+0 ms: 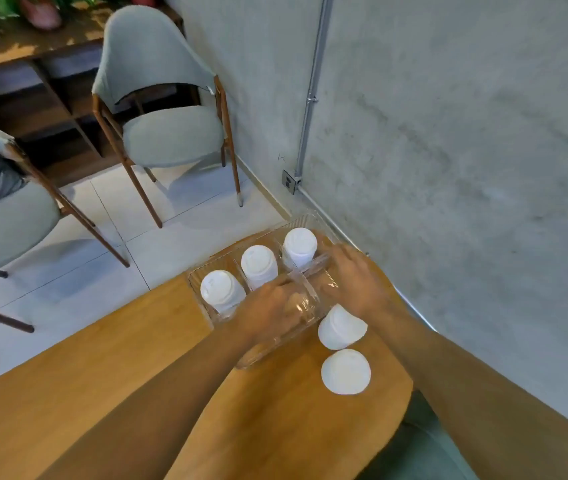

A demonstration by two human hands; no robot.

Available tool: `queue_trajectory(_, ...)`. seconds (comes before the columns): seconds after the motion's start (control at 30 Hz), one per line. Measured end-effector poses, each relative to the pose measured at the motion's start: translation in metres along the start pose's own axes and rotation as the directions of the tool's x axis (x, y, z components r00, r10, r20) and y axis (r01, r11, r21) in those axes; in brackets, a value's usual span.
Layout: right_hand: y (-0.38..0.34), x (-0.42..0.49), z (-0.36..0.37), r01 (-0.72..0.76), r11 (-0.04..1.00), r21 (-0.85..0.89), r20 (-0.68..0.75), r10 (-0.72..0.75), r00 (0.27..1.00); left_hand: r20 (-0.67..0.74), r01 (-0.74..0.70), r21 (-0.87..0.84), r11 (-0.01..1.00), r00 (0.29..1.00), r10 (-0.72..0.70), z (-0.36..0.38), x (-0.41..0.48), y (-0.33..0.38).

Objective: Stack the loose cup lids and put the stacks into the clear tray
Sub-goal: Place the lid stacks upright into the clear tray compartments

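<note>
The left hand [268,308] reached into the near row of the clear tray [261,358], which sat at the far edge of the wooden table [102,358] close to the concrete wall [448,168]; its grip could not be determined. The right hand [355,278] lay with fingers extended over the tray's divider, beside three filled lid stacks [259,263]. Two loose lid stacks [344,372] stood just right of the tray, below the right wrist, with open tabletop to the left.

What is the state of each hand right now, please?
Left hand: fingers curled on the clear tray, holding it.
Right hand: touches the tray; grip cannot be told.
</note>
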State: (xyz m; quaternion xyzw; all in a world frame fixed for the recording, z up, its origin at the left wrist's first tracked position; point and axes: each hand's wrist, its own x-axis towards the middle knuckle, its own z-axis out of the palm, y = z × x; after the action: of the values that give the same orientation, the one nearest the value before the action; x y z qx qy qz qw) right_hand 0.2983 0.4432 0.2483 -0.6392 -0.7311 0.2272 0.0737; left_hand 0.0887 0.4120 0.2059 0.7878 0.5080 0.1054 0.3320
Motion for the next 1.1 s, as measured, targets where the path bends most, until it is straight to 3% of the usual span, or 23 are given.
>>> queue_trajectory(0.27, 0.019, -0.109, 0.037, -0.156, 0.987, -0.040, -0.131, 0.150, 0.980, 0.128, -0.029, -0.040, 0.999, 0.991, 0.034, 0.071, -0.043, 0.014)
queue_trajectory(0.6, 0.042, -0.158, 0.108, -0.243, 0.967, -0.077, 0.036, 0.246, 0.969, 0.258, 0.163, -0.114, 0.980, 0.958, -0.129, 0.162, -0.052, -0.004)
queue_trajectory(0.7, 0.050, -0.153, 0.128, -0.265, 0.962, -0.069, 0.072, 0.270, 0.960, 0.238, 0.173, -0.170, 0.970, 0.962, -0.130, 0.186, -0.044, -0.013)
queue_trajectory(0.93, 0.062, -0.148, 0.165, -0.267, 0.954, -0.136, -0.034, 0.265, 0.964, 0.166, 0.160, -0.176, 0.971, 0.977, -0.131, 0.221, -0.032, -0.018)
queue_trajectory(1.1, 0.064, -0.147, 0.167, -0.276, 0.952, -0.130, -0.026, 0.275, 0.961, 0.103, 0.143, -0.166, 0.976, 0.987, -0.127, 0.225, -0.026, -0.013)
